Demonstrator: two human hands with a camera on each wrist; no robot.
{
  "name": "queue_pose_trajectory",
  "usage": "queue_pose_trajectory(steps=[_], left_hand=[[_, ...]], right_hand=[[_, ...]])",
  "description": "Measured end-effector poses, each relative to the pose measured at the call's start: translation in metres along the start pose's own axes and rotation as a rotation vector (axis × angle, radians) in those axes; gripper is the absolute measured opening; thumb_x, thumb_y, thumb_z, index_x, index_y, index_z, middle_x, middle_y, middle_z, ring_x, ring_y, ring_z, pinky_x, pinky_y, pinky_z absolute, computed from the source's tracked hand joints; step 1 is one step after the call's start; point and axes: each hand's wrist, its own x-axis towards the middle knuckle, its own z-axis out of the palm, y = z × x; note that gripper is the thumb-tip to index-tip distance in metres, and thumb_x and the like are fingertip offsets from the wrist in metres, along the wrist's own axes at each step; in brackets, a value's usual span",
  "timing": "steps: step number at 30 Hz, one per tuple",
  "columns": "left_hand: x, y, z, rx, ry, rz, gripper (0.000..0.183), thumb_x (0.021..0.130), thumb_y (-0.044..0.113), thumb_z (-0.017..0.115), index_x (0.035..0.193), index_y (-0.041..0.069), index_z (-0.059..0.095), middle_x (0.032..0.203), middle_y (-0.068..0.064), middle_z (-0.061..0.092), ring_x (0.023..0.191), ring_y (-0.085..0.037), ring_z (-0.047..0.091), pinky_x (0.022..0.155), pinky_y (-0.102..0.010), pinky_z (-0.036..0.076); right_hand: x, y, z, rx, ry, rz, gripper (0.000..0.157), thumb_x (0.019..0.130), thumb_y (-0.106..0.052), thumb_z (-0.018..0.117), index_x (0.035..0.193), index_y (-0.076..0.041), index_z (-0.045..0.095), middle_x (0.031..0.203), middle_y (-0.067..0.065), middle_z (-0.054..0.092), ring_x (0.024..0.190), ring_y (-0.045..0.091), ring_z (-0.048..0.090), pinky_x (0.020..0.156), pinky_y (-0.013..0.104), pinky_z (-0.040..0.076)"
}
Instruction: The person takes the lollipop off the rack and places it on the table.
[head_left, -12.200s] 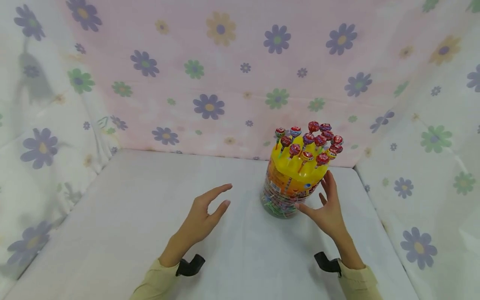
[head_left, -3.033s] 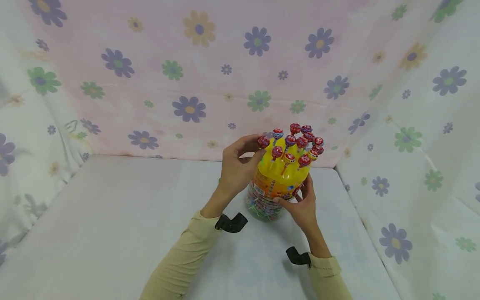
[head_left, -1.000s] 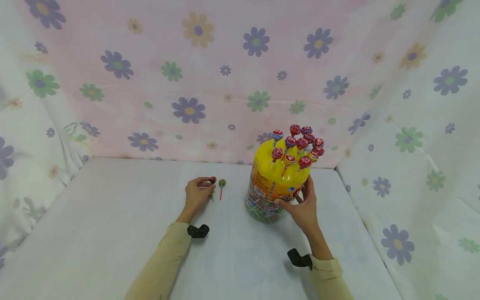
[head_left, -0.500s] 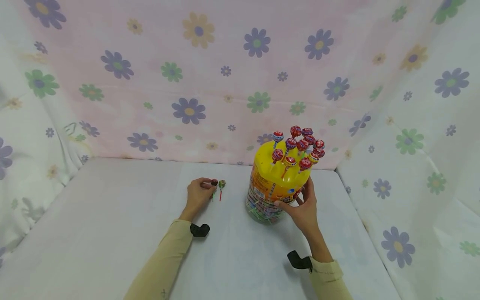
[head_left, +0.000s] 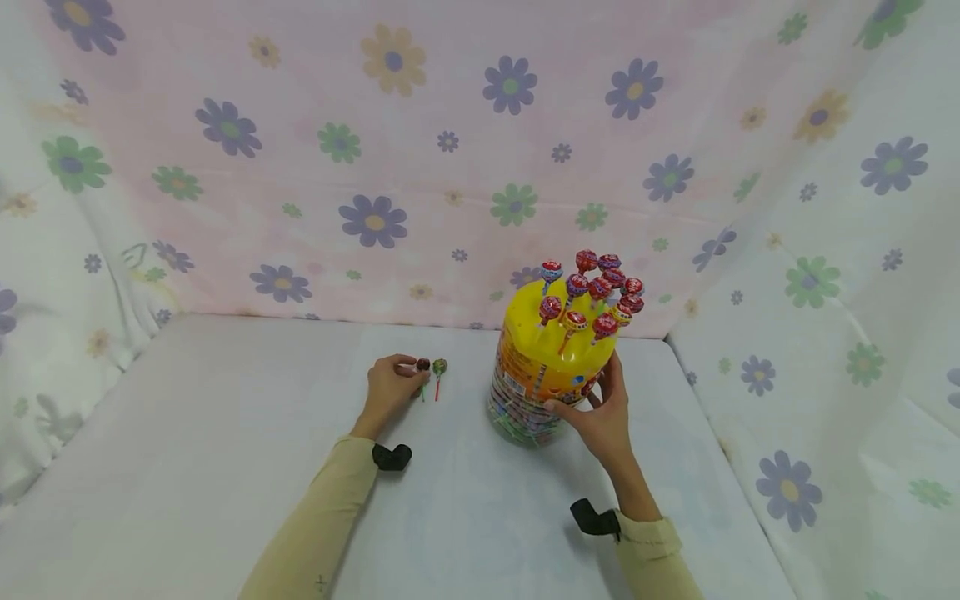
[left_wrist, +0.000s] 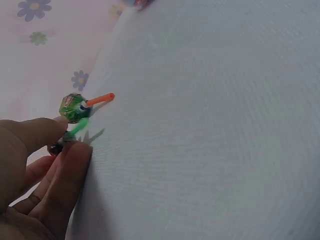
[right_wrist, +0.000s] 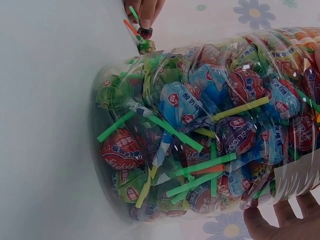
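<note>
The left hand (head_left: 388,387) lies low on the white worktop (head_left: 225,433), near the middle of the head view. Its thumb and fingers pinch a dark red lollipop (head_left: 423,365) with a green stick, holding it down on the cloth. In the left wrist view the fingers (left_wrist: 65,170) fill the lower left corner, and the dark lollipop head peeks out between them. Just beside it, a little to the right, lies a green lollipop (head_left: 439,367) with an orange stick (its wrapper looks shiny). The two sweets lie very close together, but I cannot tell if they touch.

The right hand (head_left: 596,412) is right of the middle of the head view. Its fingers and thumb curl around the side of a big lollipop jar (head_left: 543,375) and grip it. The jar stands upright on the worktop. It has a clear lower part packed with wrapped lollipops and a yellow top (head_left: 547,337). In the right wrist view the clear wall of the jar fills most of the frame, with red, blue and green sweets pressed against it. A bunch of red lollipops (head_left: 596,287) stands up in the yellow top.

A flowered cloth (head_left: 375,167) hangs behind and at both sides.
</note>
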Motion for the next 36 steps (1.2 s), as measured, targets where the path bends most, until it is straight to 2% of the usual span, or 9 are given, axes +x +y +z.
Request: queue_pose_trajectory(steps=[12, 15, 19, 20, 23, 27, 31, 33, 36], left_hand=[[-0.008, 0.002, -0.011, -0.021, -0.026, -0.038, 0.031, 0.087, 0.004, 0.074, 0.116, -0.006, 0.068, 0.093, -0.021, 0.074, 0.059, -0.01, 0.067, 0.056, -0.018, 0.053], [-0.01, 0.002, -0.012, -0.036, -0.032, -0.029, 0.031, 0.087, 0.002, 0.073, 0.117, -0.006, 0.067, 0.094, -0.022, 0.074, 0.06, -0.009, 0.068, 0.055, -0.018, 0.054], [-0.014, 0.007, -0.014, -0.044, -0.034, -0.008, 0.033, 0.087, 0.001, 0.074, 0.118, -0.006, 0.067, 0.096, -0.023, 0.073, 0.067, -0.015, 0.072, 0.057, -0.02, 0.058], [-0.015, 0.009, -0.015, -0.047, -0.037, 0.0, 0.033, 0.087, 0.001, 0.074, 0.119, -0.006, 0.067, 0.097, -0.023, 0.073, 0.07, -0.017, 0.073, 0.058, -0.021, 0.059], [-0.018, 0.02, -0.016, -0.086, -0.066, 0.04, 0.034, 0.088, 0.0, 0.074, 0.12, -0.007, 0.067, 0.098, -0.024, 0.073, 0.079, -0.028, 0.075, 0.062, -0.028, 0.062], [-0.023, 0.042, -0.014, -0.147, -0.141, 0.132, 0.035, 0.09, -0.001, 0.073, 0.123, -0.007, 0.065, 0.1, -0.025, 0.071, 0.087, -0.039, 0.074, 0.067, -0.035, 0.064], [-0.033, 0.071, -0.014, -0.163, -0.212, 0.255, 0.037, 0.09, 0.002, 0.075, 0.125, -0.004, 0.065, 0.103, -0.024, 0.071, 0.088, -0.038, 0.074, 0.068, -0.03, 0.063], [-0.039, 0.087, -0.013, -0.163, -0.221, 0.319, 0.037, 0.09, 0.004, 0.076, 0.125, -0.002, 0.066, 0.104, -0.023, 0.071, 0.088, -0.035, 0.074, 0.069, -0.028, 0.061], [-0.047, 0.109, -0.011, -0.188, -0.211, 0.395, 0.036, 0.09, 0.005, 0.077, 0.124, 0.0, 0.067, 0.105, -0.02, 0.071, 0.089, -0.031, 0.073, 0.075, -0.03, 0.062]], right_hand=[[0.001, -0.001, 0.002, 0.007, 0.004, 0.003, 0.097, 0.083, -0.008, 0.084, 0.159, -0.025, 0.026, 0.155, -0.001, 0.041, 0.144, 0.025, 0.04, 0.116, 0.06, 0.037], [0.0, -0.008, 0.003, 0.007, 0.001, 0.028, 0.099, 0.083, -0.005, 0.084, 0.16, -0.02, 0.024, 0.157, 0.005, 0.039, 0.146, 0.029, 0.039, 0.117, 0.061, 0.035], [-0.001, -0.01, 0.003, 0.012, -0.001, 0.036, 0.099, 0.083, -0.003, 0.083, 0.161, -0.018, 0.023, 0.157, 0.006, 0.039, 0.146, 0.03, 0.038, 0.117, 0.061, 0.034], [0.0, -0.004, 0.003, 0.016, 0.001, 0.03, 0.099, 0.083, -0.004, 0.084, 0.161, -0.021, 0.023, 0.157, 0.004, 0.039, 0.146, 0.028, 0.038, 0.117, 0.06, 0.034], [-0.001, -0.002, 0.002, 0.019, 0.002, 0.008, 0.097, 0.083, -0.007, 0.084, 0.16, -0.023, 0.026, 0.156, 0.001, 0.041, 0.145, 0.026, 0.039, 0.117, 0.06, 0.035], [-0.003, -0.003, 0.002, 0.025, 0.002, 0.002, 0.098, 0.083, -0.007, 0.084, 0.159, -0.024, 0.026, 0.155, 0.0, 0.041, 0.145, 0.025, 0.04, 0.117, 0.06, 0.036], [-0.003, -0.003, 0.002, 0.033, -0.004, 0.008, 0.101, 0.082, -0.002, 0.084, 0.161, -0.021, 0.023, 0.158, 0.003, 0.039, 0.146, 0.029, 0.039, 0.117, 0.061, 0.035], [-0.003, -0.003, 0.002, 0.037, -0.006, 0.008, 0.102, 0.082, 0.0, 0.083, 0.161, -0.02, 0.022, 0.158, 0.005, 0.038, 0.146, 0.03, 0.038, 0.117, 0.061, 0.034], [-0.002, -0.004, 0.002, 0.037, -0.004, 0.005, 0.101, 0.082, -0.002, 0.084, 0.161, -0.022, 0.023, 0.157, 0.003, 0.039, 0.145, 0.028, 0.04, 0.117, 0.06, 0.036]])
